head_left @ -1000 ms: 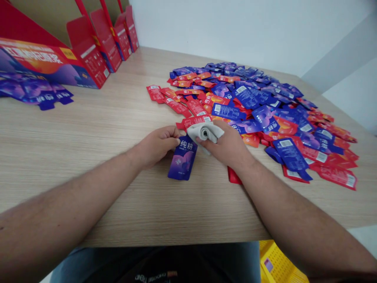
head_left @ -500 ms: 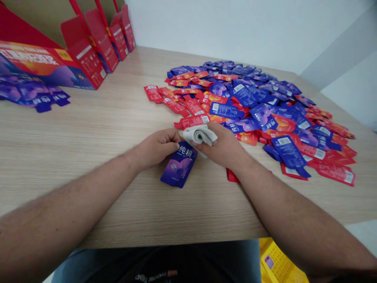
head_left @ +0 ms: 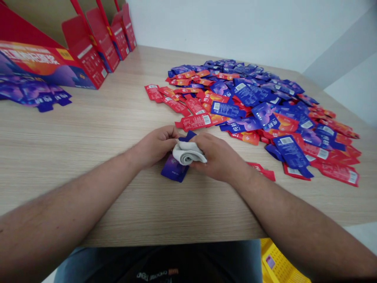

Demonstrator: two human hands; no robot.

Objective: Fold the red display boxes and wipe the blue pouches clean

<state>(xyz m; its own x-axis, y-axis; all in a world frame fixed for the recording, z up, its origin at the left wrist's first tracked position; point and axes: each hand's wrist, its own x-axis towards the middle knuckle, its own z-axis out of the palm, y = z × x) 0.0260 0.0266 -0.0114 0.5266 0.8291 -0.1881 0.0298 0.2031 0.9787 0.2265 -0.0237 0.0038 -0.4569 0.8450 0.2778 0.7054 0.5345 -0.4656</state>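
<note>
A purple-blue pouch is pinched near its upper left edge by my left hand, whose fingers are closed. In my right hand is a rolled grey-white cloth, pressed over the middle of the pouch. The cloth hides much of the pouch's front; its narrow top end shows above and its wide bottom end below. Behind my hands lies a red pouch with its barcode side up. Another red pouch lies partly behind my right forearm.
A large heap of purple and red pouches spreads across the table's back right. Red cardboard boxes with raised flaps stand at the back left, purple pouches in front of them. Below the table's front edge is a yellow basket.
My right hand has moved the cloth down and left over the pouch's front, covering its printed lettering. The pouch's top end now shows above the cloth. My left hand stays on the pouch.
</note>
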